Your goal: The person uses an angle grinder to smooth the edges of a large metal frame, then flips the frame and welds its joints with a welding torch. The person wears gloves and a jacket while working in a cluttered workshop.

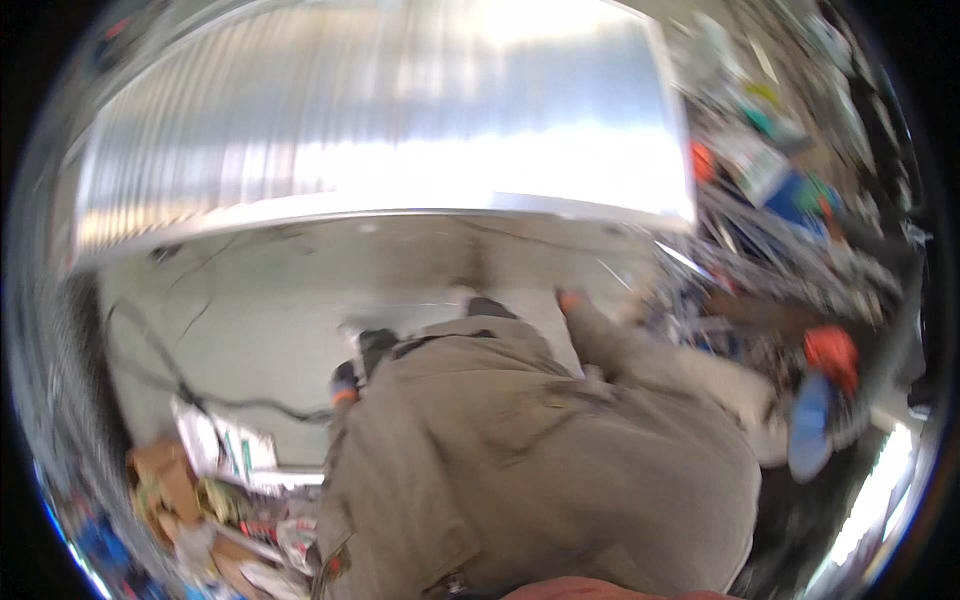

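The view is smeared by motion. My left hand [345, 378], in a dark glove with an orange cuff, hangs beside my left leg, close to a dark shoe [376, 350]. A black cable [255, 404] on the floor runs up behind that side of me; whether the hand touches it, I cannot tell. My right arm, in a khaki sleeve [650, 360], reaches forward. At its end, my right hand [569, 299] shows only as a small dark and orange patch. Fingers of both hands are too blurred to read, and nothing held can be made out.
A large shiny ribbed metal panel or tabletop [400, 130] spans the space ahead, above a pale floor [270, 310]. Mixed clutter [770, 220] crowds the right, with a red item [832, 358] and a blue oval item [810, 428]. Cardboard and wrappers [165, 480] lie lower left.
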A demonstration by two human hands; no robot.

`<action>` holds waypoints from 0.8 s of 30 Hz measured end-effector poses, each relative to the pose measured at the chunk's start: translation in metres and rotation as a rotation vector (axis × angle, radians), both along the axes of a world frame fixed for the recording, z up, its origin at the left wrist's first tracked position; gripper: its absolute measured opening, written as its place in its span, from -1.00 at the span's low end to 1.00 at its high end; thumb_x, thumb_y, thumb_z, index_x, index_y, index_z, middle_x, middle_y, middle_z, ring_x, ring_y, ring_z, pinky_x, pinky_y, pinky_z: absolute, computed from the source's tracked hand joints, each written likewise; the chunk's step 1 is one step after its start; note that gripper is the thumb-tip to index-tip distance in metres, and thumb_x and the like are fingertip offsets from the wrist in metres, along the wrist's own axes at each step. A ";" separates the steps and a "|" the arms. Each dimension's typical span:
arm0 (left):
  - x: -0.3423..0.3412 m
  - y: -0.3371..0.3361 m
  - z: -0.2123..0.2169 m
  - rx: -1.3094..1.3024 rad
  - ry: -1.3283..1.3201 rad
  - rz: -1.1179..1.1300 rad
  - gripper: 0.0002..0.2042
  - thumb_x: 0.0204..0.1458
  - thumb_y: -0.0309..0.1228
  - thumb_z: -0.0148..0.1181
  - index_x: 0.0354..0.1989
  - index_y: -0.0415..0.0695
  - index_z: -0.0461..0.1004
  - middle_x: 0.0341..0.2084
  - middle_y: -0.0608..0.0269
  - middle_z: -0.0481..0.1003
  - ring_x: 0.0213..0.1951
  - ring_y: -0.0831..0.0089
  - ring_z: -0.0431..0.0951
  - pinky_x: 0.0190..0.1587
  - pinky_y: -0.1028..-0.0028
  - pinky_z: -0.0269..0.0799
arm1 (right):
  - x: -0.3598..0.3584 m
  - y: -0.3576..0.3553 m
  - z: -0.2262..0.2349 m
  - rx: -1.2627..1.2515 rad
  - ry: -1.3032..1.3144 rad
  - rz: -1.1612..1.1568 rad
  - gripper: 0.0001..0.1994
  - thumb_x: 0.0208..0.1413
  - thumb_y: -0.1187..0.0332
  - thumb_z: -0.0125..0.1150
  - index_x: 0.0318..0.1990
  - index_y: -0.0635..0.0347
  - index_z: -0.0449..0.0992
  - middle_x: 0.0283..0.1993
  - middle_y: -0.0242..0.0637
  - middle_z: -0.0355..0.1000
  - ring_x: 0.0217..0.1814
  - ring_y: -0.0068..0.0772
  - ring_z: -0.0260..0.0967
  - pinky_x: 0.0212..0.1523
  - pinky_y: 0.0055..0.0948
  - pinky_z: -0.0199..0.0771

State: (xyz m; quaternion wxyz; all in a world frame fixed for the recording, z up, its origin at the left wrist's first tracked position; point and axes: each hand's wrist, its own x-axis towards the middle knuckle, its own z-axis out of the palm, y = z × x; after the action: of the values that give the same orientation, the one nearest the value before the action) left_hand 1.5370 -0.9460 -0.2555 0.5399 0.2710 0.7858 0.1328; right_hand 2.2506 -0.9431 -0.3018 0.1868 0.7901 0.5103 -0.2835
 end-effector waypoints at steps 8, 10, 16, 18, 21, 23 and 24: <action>-0.210 0.027 0.031 0.190 0.293 -0.074 -0.59 0.27 -0.12 0.49 0.13 -0.17 0.74 -0.11 0.14 0.79 -0.14 0.34 0.75 0.03 0.33 0.65 | -0.263 0.062 0.014 -0.191 0.390 0.169 -0.45 0.47 -0.02 0.09 0.33 0.23 0.59 0.26 0.16 0.60 0.22 0.28 0.57 0.24 0.14 0.49; -0.284 0.001 0.033 0.143 -0.061 0.336 -0.53 0.31 0.00 0.42 0.16 -0.14 0.69 -0.14 0.14 0.77 -0.17 0.18 0.73 -0.08 0.16 0.63 | -0.338 0.124 0.022 -0.130 0.392 0.344 -0.48 0.45 0.01 0.14 0.30 0.22 0.63 0.23 0.15 0.62 0.18 0.25 0.58 0.18 0.13 0.52; -0.474 -0.075 0.023 -0.166 -0.063 0.778 -0.52 0.33 0.06 0.29 0.15 -0.10 0.64 -0.21 0.14 0.70 -0.34 0.17 0.66 -0.40 0.11 0.46 | -0.592 0.267 0.086 0.099 0.656 0.126 -0.39 0.37 -0.08 0.25 0.21 0.37 0.67 0.18 0.22 0.67 0.27 0.24 0.59 0.25 0.03 0.54; -0.515 -0.093 0.018 -0.233 -0.080 0.906 -0.57 0.32 0.01 0.30 0.09 -0.11 0.62 -0.25 0.14 0.67 -0.38 0.15 0.62 -0.42 0.09 0.38 | -0.677 0.299 0.106 0.065 0.754 0.262 -0.37 0.35 -0.12 0.27 0.20 0.34 0.69 0.18 0.18 0.68 0.25 0.24 0.60 0.25 0.04 0.54; -0.547 -0.110 0.002 -0.196 -0.278 1.179 -0.66 0.34 -0.04 0.24 -0.01 -0.06 0.61 -0.35 0.14 0.61 -0.45 0.15 0.57 -0.45 0.06 0.32 | -0.786 0.334 0.125 -0.049 0.740 0.516 -0.38 0.34 -0.15 0.29 0.20 0.27 0.71 0.18 0.10 0.70 0.22 0.19 0.62 0.23 0.01 0.56; -0.558 -0.117 -0.008 -0.093 -0.354 0.775 -0.63 0.37 0.06 0.11 -0.07 0.02 0.61 -0.26 0.15 0.57 -0.21 0.08 0.55 -0.19 0.02 0.37 | -0.845 0.358 0.131 -0.156 0.562 0.647 -0.40 0.34 -0.14 0.31 0.22 0.22 0.72 0.20 0.04 0.70 0.23 0.04 0.65 0.22 -0.06 0.59; -0.559 -0.119 -0.013 -0.123 -0.033 0.303 -0.59 0.36 0.09 0.12 0.04 0.04 0.64 -0.04 0.14 0.63 0.03 0.05 0.58 0.05 0.00 0.44 | -0.866 0.371 0.133 -0.212 0.631 0.644 -0.39 0.33 -0.16 0.30 0.23 0.19 0.72 0.19 0.03 0.71 0.20 0.04 0.66 0.21 -0.04 0.59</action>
State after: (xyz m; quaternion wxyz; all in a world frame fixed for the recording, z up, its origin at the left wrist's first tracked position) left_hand 0.9780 -1.0649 -0.2687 0.5420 0.1137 0.8153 0.1690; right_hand 1.3842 -0.5725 -0.1689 0.1806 0.4428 0.7300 -0.4883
